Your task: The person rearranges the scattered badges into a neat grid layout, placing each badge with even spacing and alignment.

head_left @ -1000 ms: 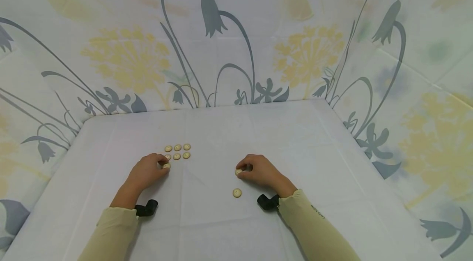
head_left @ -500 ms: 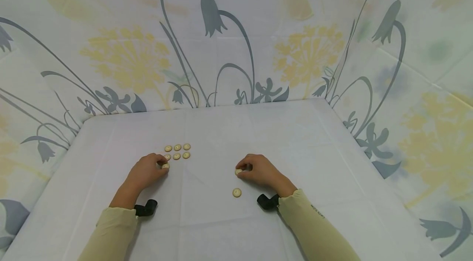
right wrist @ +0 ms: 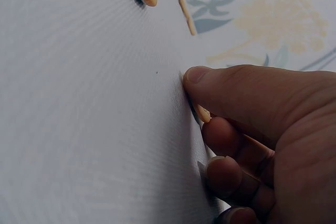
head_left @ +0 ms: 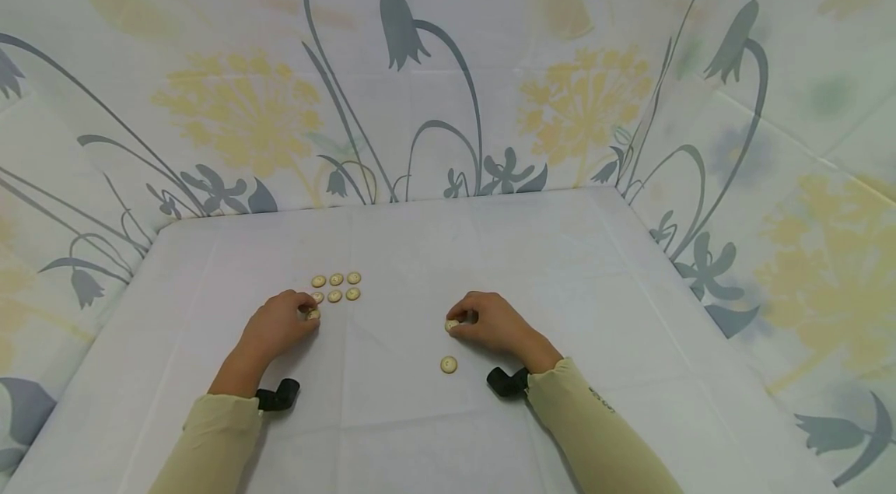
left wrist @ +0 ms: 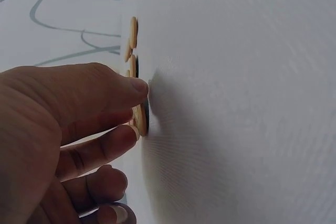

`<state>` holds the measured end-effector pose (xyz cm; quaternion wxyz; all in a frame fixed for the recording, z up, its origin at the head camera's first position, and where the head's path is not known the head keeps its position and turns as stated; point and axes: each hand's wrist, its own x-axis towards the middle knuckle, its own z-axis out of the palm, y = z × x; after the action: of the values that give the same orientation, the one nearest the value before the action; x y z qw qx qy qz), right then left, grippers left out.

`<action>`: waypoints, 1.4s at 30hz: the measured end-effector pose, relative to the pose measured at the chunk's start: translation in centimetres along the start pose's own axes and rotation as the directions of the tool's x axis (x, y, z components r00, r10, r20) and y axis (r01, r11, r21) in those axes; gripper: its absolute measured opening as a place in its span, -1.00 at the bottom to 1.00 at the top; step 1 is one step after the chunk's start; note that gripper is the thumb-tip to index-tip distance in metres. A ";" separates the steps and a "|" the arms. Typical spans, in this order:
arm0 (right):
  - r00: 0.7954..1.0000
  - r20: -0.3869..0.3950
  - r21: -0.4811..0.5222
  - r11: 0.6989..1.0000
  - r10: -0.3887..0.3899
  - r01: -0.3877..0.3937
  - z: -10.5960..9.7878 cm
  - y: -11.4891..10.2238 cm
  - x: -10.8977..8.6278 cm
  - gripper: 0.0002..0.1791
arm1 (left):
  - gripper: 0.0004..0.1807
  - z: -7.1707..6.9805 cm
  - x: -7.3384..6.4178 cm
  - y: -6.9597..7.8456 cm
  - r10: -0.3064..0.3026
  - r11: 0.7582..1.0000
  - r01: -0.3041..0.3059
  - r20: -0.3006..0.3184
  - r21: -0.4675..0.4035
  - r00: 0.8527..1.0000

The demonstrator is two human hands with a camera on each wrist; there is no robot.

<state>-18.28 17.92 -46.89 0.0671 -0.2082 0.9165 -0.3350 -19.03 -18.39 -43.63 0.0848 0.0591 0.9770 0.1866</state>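
Lying low at the near left end of two short rows of pale round wooden discs (head_left: 335, 296), my left hand (head_left: 276, 327) pinches another such disc (head_left: 313, 315) between thumb and fingers. In the left wrist view this disc (left wrist: 140, 121) is flat on the cloth, partly behind the thumb. To the right, my right hand (head_left: 497, 323) pinches a second disc (head_left: 451, 326) by its edges, close on the cloth. Its rim (right wrist: 202, 113) peeks out below the thumb in the right wrist view. One loose disc (head_left: 449, 365) lies nearer to me, bearing a small dark mark on top.
A white cloth (head_left: 406, 416) covers the table. Flower-printed fabric (head_left: 434, 89) rises behind it and along both sides. Each wrist carries a black camera mount (head_left: 278, 394), just past the beige sleeves (head_left: 217, 436).
My left hand has drawn the pinched disc very slightly to the left. The right hand and the other discs stay where they were.
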 end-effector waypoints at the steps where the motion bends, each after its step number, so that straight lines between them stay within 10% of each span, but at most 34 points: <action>1: 1.000 0.000 0.000 1.000 0.001 -0.001 0.0 0.0 0.0 -0.79 | -0.68 0.0 0.0 0.1 0.000 1.000 0.000 -0.001 0.003 1.000; 42: 1.000 0.013 0.027 1.000 0.007 -0.008 0.0 0.0 -0.1 -0.77 | -0.69 2.2 -1.1 4.5 0.119 0.993 -0.120 0.016 0.001 0.993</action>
<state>-18.21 17.95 -46.85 0.0769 -0.2061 0.9122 -0.3456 -17.13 -13.64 -43.77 0.0814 0.1191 0.9712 0.1898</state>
